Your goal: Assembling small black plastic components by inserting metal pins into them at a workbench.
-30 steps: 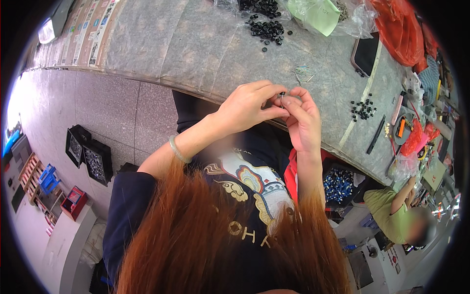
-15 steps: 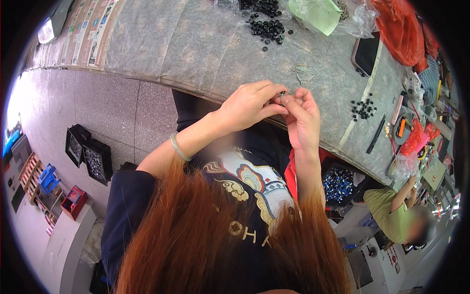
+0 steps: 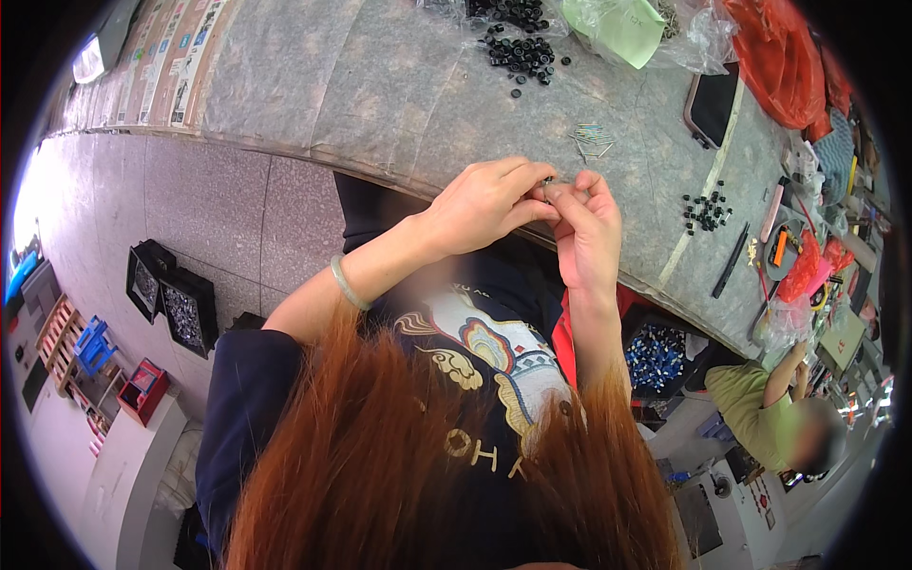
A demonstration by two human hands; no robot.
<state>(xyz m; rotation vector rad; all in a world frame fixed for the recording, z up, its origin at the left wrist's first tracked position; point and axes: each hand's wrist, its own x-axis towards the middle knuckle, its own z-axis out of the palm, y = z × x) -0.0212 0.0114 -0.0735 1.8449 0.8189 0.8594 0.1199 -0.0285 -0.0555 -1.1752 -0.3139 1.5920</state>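
Holding small dark-topped part [image 3: 548, 180] in closed fingers of left hand [image 3: 483, 201] and right hand [image 3: 590, 230], beside edge of table [image 3: 380, 104], at 1 o'clock from view centre. Cannot confirm exact contact: too small, partly covered. Noting thin pins [image 3: 592, 143] at 1 o'clock from hands, black pieces [image 3: 706, 212] at 3 o'clock. Judged a two-handed adjusting step, calling next for steady pinch and alignment.

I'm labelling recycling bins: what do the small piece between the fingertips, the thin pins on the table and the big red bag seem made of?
Small piece: dark top, perhaps plastic; too small to judge finish.
Thin pins: probably smooth metal, given their slim straight shape and pale glints.
Big red bag: likely thin, glossy plastic film; its crumpled folds catch highlights.
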